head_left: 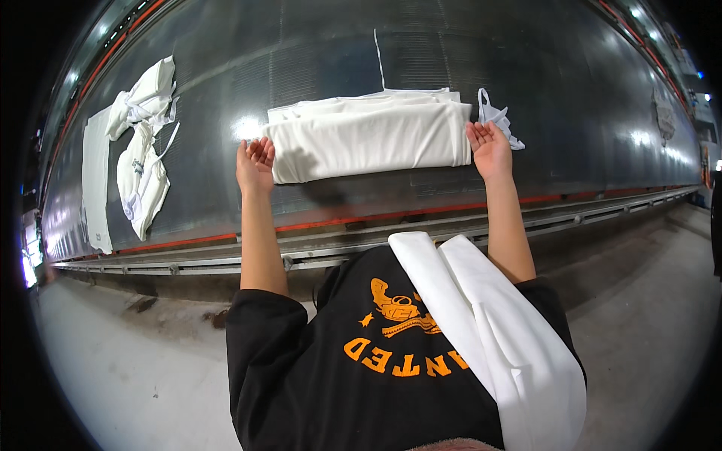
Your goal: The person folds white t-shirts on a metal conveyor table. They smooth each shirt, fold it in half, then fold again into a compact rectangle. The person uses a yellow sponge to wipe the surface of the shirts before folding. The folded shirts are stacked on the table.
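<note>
A thick bundle of folded white cloth (368, 139) lies in front of me on a dark, shiny flat surface. A thin white strip trails away from its far edge. At the bundle's left end is my left hand (257, 161), palm up, its fingers slightly curled and holding nothing that I can see. My right hand (490, 150) is at the other end, also palm up with loosely bent fingers and nothing in it. Whether either hand touches the cloth is hard to tell. Just beyond my right hand sits a small crumpled white scrap (500, 119) with a loop.
On the left lie crumpled white cloths (143, 173) beside a flat pale strip (96, 180). A grey-white piece (664, 116) rests at the far right. A metal rail (331, 259) and red edging border the near side. Folded white cloth (496, 346) hangs over my chest.
</note>
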### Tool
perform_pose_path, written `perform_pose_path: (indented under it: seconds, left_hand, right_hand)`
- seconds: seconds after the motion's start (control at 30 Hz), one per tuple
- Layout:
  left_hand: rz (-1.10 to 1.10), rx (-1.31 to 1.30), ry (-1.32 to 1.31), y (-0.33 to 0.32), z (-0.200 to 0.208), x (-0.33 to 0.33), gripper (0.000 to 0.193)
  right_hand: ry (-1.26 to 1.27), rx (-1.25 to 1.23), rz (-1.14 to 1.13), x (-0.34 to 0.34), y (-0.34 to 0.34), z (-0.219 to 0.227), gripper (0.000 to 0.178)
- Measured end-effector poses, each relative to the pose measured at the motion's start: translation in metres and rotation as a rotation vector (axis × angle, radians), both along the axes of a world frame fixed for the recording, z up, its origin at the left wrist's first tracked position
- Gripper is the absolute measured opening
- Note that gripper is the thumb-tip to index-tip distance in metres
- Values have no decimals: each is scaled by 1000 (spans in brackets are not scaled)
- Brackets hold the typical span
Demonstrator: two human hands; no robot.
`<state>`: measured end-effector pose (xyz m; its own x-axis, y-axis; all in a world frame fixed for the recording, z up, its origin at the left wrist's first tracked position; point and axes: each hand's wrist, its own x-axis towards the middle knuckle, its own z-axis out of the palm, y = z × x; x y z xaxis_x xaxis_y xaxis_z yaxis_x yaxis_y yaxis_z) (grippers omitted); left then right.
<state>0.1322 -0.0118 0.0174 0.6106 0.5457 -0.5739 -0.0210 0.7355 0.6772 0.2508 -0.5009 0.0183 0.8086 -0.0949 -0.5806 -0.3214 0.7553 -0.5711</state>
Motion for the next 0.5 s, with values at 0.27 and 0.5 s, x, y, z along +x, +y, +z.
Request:
perform_pose_path:
  seconds: [0.27, 0.5]
  left_hand:
    - [-148, 636, 487, 6, -81, -91, 44]
    - [-305, 396, 385, -10, -87, -72, 58]
  right_hand:
    - [242, -378, 154, -72, -72, -75, 23]
    - [151, -420, 397, -61, -19, -66, 47]
